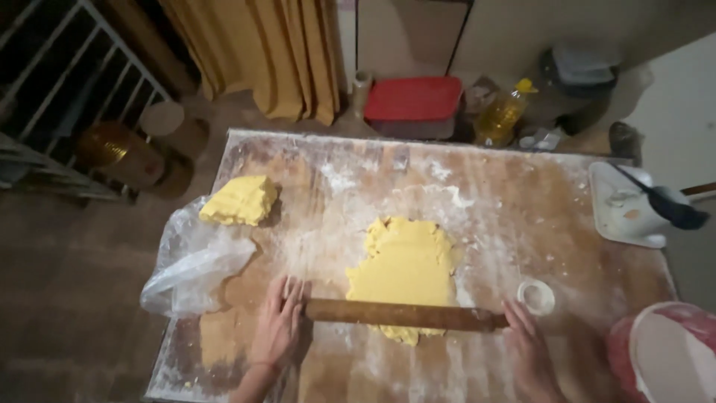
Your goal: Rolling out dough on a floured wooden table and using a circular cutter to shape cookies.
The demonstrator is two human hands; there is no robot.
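Dough under the rolling pin

Hands flat and unclenched: the left hand [280, 322] and right hand [528, 349] press palms on the ends of the rolling pin [403, 315], which lies across the near edge of the yellow dough [406, 272] on the floured surface [522, 216]. Uneven pressure would likely tear the ragged edges; where flour looks thin, sticking seems possible. A small white ring [537, 295] lies near the right hand.

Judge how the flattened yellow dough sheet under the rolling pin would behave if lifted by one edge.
The dough sheet looks thin with ragged, cracked edges, so it would probably sag and tear rather than stay flat. The flour-dusted table suggests it may release without sticking much. The thicker dough block would likely hold its shape better.
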